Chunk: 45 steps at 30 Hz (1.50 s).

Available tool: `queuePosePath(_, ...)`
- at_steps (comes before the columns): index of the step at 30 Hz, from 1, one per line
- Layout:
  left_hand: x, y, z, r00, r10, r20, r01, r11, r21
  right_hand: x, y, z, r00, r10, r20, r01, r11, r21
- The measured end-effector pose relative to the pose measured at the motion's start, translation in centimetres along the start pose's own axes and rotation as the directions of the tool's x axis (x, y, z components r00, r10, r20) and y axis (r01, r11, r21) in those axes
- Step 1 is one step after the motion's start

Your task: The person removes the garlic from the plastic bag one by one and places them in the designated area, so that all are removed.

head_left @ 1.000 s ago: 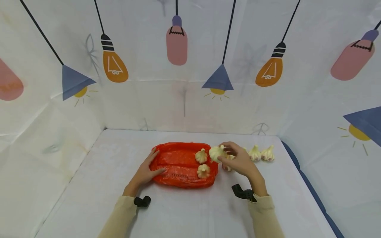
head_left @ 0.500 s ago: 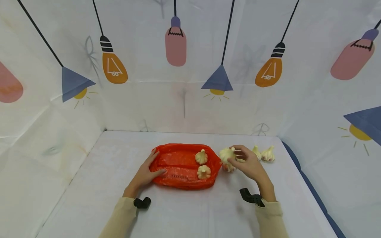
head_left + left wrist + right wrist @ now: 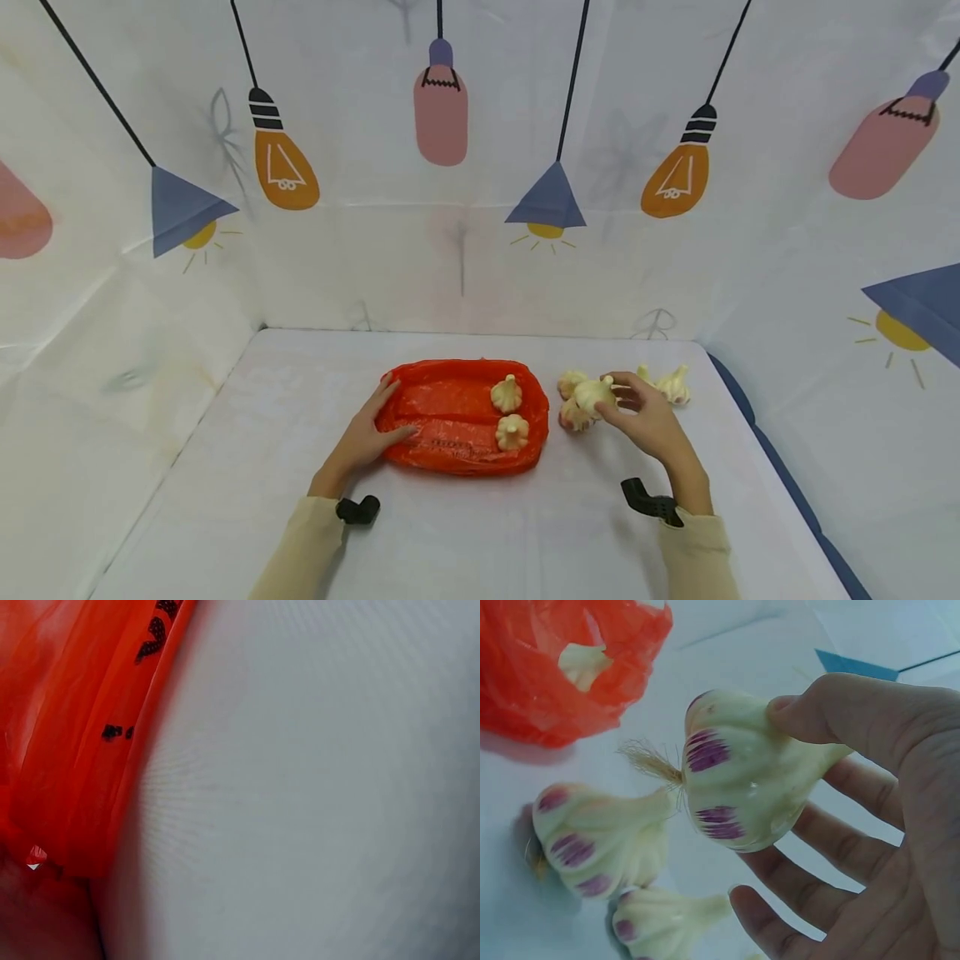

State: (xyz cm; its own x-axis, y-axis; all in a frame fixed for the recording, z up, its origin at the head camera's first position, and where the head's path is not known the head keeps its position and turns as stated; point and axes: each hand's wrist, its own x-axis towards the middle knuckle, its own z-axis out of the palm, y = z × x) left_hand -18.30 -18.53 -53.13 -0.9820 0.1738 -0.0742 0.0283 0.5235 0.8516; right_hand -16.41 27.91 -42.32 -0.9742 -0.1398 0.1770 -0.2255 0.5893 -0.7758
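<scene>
In the head view a red plastic bag (image 3: pixel 442 429) lies spread like a shallow tray, with two garlic bulbs (image 3: pixel 506 393) in its right part. My left hand (image 3: pixel 363 433) rests on the bag's left end, fingers along the rim and thumb over the near side. To the bag's right, my right hand (image 3: pixel 648 421) pinches a pale garlic bulb (image 3: pixel 742 772) between thumb and fingers. The right wrist view shows its purple marks and root tuft. Below the held bulb are two more bulbs (image 3: pixel 604 840). The left wrist view mostly misses the left hand.
Further right on the white table (image 3: pixel 457 533) sit more garlic bulbs (image 3: pixel 675 386), one partly hidden behind my right hand. A white sheet (image 3: pixel 360 267) printed with lamps hangs at the back and sides. The table's right edge has a dark blue border (image 3: pixel 787 475).
My right hand has moved right, away from the bag, carrying the garlic bulb. Two bulbs left of that hand now show more fully. The left hand and the bag have hardly moved.
</scene>
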Motion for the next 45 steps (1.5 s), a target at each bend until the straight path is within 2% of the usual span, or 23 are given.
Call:
queuePosePath(11, 0.4, 0.4, -0.2, 1.0, -0.021, 0.015, 0.021, 1.0, -0.004, -1.0, 2.2, -0.9, 0.999, 0.048, -0.02, -0.049, 0.998, -0.041)
queuePosePath(18, 0.3, 0.2, -0.4, 1.0, 0.004, 0.013, -0.004, 1.0, -0.005, -1.5, 3.0, -1.2, 0.998, 0.046, -0.039, -0.048, 0.998, -0.042)
queuePosePath(26, 0.1, 0.4, -0.3, 1.0, -0.001, 0.011, 0.001, 1.0, -0.004, -1.8, 4.2, -1.3, 0.996, 0.056, -0.064, -0.059, 0.997, -0.047)
queuePosePath(37, 0.2, 0.4, -0.2, 1.0, -0.023, 0.009, 0.023, 1.0, 0.003, -1.7, 6.1, -1.0, 0.99, 0.143, 0.009, -0.143, 0.99, 0.001)
queuePosePath(45, 0.1, 0.3, -0.1, 1.0, -0.018, 0.014, 0.018, 1.0, -0.005, -1.5, 7.1, -0.7, 0.99, 0.138, 0.033, -0.139, 0.99, 0.004)
